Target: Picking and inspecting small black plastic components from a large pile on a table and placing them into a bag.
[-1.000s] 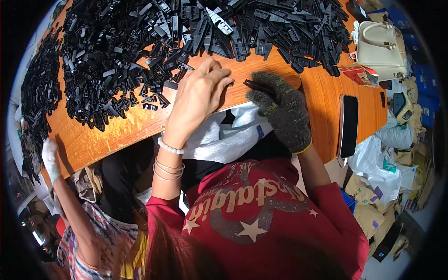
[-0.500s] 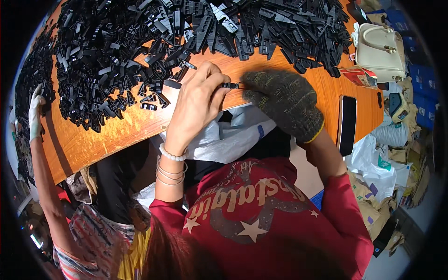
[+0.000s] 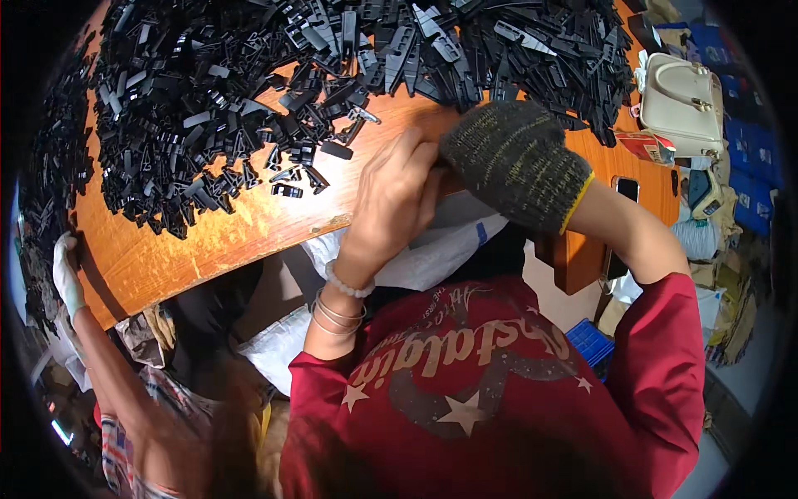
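My left hand [image 3: 392, 193], bare and with bracelets at the wrist, is closed in a pinch at the table's front edge. Pressed up close to it is my right hand [image 3: 519, 162], in a dark knitted glove, its fingers bent over and turned away from view. Between the two, a small black plastic part [image 3: 442, 163] shows only as a dark sliver; the hands cover the rest. Beyond them lie a heap of small black plastic clips [image 3: 199, 125] at the left and a pile of longer black wedge-shaped pieces [image 3: 499, 54] at the right.
A worn wooden table [image 3: 220, 237] carries the heaps. To the right are a cream handbag [image 3: 682, 104], a red packet [image 3: 647, 147] and a phone [image 3: 625, 190]. White sacking [image 3: 432, 249] hangs below the edge. At the far left a co-worker's gloved hand [image 3: 65, 264] touches the table.
Both hands have come closer together, and the right glove now hides most of the black part seen between the fingers before. The view has shifted slightly. The co-worker's hand has moved nearer the table edge.
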The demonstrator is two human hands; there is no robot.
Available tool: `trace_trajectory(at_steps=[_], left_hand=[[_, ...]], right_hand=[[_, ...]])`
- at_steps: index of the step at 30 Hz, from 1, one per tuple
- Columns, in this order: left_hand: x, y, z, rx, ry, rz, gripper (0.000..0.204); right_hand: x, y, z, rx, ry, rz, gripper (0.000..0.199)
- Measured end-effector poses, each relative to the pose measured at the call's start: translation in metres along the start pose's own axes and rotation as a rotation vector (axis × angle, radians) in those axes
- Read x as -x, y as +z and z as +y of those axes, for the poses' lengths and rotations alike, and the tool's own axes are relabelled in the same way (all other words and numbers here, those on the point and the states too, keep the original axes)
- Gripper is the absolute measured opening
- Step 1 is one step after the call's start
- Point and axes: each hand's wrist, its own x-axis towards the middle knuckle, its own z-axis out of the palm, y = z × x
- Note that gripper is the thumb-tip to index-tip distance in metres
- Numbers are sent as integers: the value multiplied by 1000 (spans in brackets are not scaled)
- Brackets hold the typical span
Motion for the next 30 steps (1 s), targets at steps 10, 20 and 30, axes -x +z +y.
trace_trajectory(at_steps=[10, 20, 30], left_hand=[[7, -7, 5, -163, -28, 79, 17], [33, -11, 14, 1252, -560, -29, 26], [22, -18, 29, 340, -669, -156, 25]], right_hand=[[23, 6, -17, -252, 345, 3, 32], [53, 25, -49, -1423, 608, 348, 37], [62, 29, -47, -1056, 400, 181, 28]])
